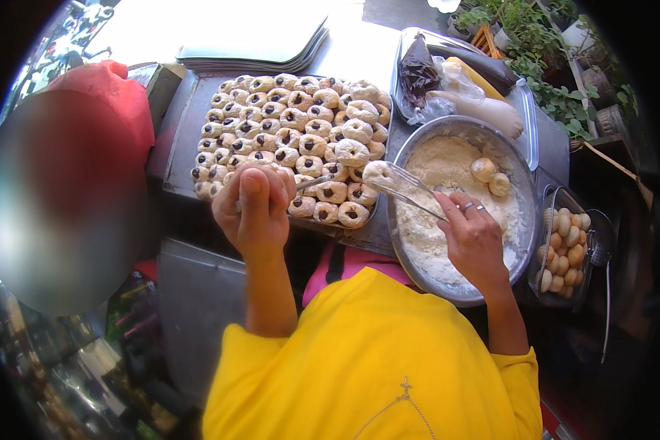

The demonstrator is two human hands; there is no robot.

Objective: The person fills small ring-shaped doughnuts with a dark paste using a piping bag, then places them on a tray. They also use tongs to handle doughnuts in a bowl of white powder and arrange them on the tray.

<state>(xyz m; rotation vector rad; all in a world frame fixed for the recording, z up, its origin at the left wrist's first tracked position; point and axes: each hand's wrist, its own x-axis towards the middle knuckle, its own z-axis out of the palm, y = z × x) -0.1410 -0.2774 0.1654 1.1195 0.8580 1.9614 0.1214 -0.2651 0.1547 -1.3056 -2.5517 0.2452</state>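
My right hand (471, 233) grips metal tongs (416, 192). A sugar-dusted doughnut (379, 174) is pinched at the tongs' tips, over the gap between the bowl and the tray. My left hand (260, 202) is a fist raised over the tray's near side, closed on a thin metal tool (314, 181) whose shaft points right; its working end is hard to make out. Beneath them, rows of small powdered doughnuts (287, 138), many with dark filling, cover the tray. Beside my right hand, two round buns (484, 169) lie in white powder inside a wide metal bowl (401, 246).
Behind the bowl, a tray (533, 139) carries dark, yellow and white piping bags (480, 110). Plain buns (567, 253) fill a wire basket at right, beside a skimmer (600, 253). Stacked metal sheets (253, 51) lie at the back. A person in red (117, 103) is at left.
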